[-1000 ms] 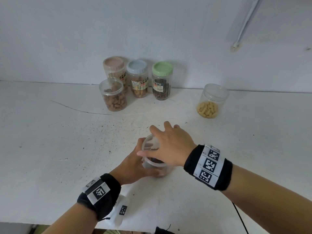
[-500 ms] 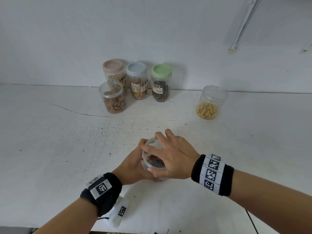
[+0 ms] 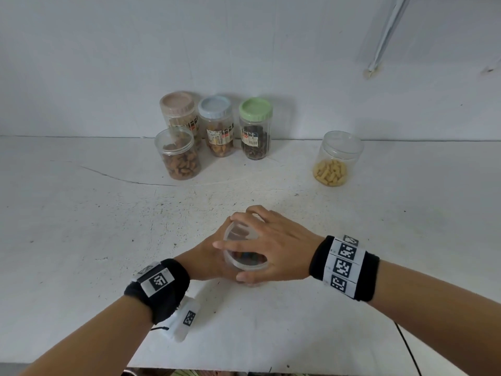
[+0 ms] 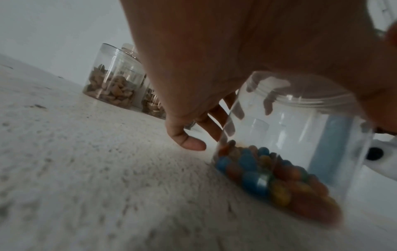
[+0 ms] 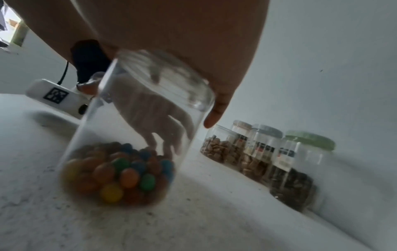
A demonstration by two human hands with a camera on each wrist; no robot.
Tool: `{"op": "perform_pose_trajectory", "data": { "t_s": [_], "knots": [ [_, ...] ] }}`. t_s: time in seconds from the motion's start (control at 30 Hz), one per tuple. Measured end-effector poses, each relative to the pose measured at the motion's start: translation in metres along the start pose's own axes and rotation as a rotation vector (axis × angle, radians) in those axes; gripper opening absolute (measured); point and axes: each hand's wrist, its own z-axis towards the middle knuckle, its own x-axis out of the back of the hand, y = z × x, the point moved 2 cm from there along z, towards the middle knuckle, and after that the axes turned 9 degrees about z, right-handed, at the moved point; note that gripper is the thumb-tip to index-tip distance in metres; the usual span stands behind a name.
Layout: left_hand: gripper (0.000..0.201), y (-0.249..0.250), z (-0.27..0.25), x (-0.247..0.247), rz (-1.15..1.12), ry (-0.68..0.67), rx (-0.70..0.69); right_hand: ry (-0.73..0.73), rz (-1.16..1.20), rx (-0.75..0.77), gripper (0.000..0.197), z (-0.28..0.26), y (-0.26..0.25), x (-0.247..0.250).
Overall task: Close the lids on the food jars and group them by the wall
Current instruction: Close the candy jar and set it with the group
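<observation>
A clear jar of coloured candies (image 3: pixel 245 260) (image 4: pixel 279 161) (image 5: pixel 128 152) stands near the table's front middle. My left hand (image 3: pixel 208 263) (image 4: pixel 193 76) grips its side wall. My right hand (image 3: pixel 273 248) (image 5: pixel 171 34) covers the top, fingers curled round the clear lid (image 3: pixel 240 237). By the wall stand a pink-lidded jar (image 3: pixel 177 105), a blue-lidded jar (image 3: pixel 215 108) and a green-lidded jar (image 3: pixel 255 109), with a clear jar of brown nuts (image 3: pixel 179 156) in front of them. A clear-lidded jar of yellow snacks (image 3: pixel 337 158) stands apart to the right.
A small white device with a black marker (image 3: pixel 187 318) (image 5: pixel 55 96) lies on the table under my left wrist. A black cable (image 3: pixel 406 348) runs off the front right. The table's front edge (image 3: pixel 244 370) is close. A thin crack (image 3: pixel 122 179) crosses the tabletop.
My right hand has turned on the top of the candy jar, its wrist swinging right. The jar and my left hand have stayed in place.
</observation>
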Motion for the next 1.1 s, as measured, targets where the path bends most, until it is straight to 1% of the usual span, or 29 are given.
{"op": "perform_pose_trajectory", "data": {
  "t_s": [0.07,0.13,0.17,0.27,0.43,0.53,0.6,0.63,0.7,0.77,0.83,0.9,0.97,1.03,1.1],
  "knots": [
    [0.100,0.002,0.001,-0.001,0.041,0.020,-0.010,0.050,-0.001,-0.020,0.055,0.004,-0.002,-0.003],
    [0.085,0.004,0.001,-0.004,0.030,0.087,-0.046,0.129,-0.001,-0.067,0.051,0.007,-0.009,-0.008],
    [0.082,0.004,0.000,-0.005,0.027,0.121,-0.054,0.160,-0.008,-0.084,0.050,0.008,-0.012,-0.011],
    [0.081,-0.001,-0.002,-0.007,0.027,0.199,-0.053,0.196,-0.030,-0.132,0.048,0.009,-0.016,-0.017],
    [0.069,0.003,-0.004,-0.006,0.112,0.243,-0.059,0.236,-0.036,-0.179,0.049,0.011,-0.017,-0.020],
    [0.048,0.005,-0.007,-0.008,0.220,0.238,-0.050,0.264,-0.030,-0.202,0.053,0.010,-0.016,-0.023],
    [0.035,0.005,-0.008,-0.010,0.265,0.234,-0.002,0.277,-0.032,-0.211,0.056,0.010,-0.017,-0.023],
    [0.031,0.005,-0.009,-0.009,0.275,0.235,0.025,0.285,-0.031,-0.213,0.057,0.010,-0.017,-0.023],
    [0.038,0.006,-0.008,-0.008,0.309,0.238,0.045,0.324,-0.001,-0.229,0.060,0.008,-0.017,-0.024],
    [0.055,0.004,-0.008,-0.009,0.282,0.240,0.056,0.408,0.091,-0.260,0.066,0.005,-0.015,-0.027],
    [0.075,0.003,-0.008,-0.008,0.180,0.240,0.054,0.514,0.265,-0.315,0.073,-0.001,-0.013,-0.035],
    [0.090,-0.001,-0.011,-0.008,0.107,0.246,0.044,0.647,0.533,-0.372,0.079,-0.007,-0.011,-0.044],
    [0.092,0.000,-0.016,-0.007,0.067,0.272,0.048,0.720,0.792,-0.406,0.086,-0.009,-0.011,-0.050],
    [0.089,0.001,-0.020,-0.006,0.011,0.307,0.042,0.727,0.977,-0.451,0.094,-0.008,-0.010,-0.052],
    [0.090,0.002,-0.023,-0.004,-0.044,0.343,0.031,0.745,1.153,-0.509,0.102,-0.002,-0.009,-0.052]
  ]
}}
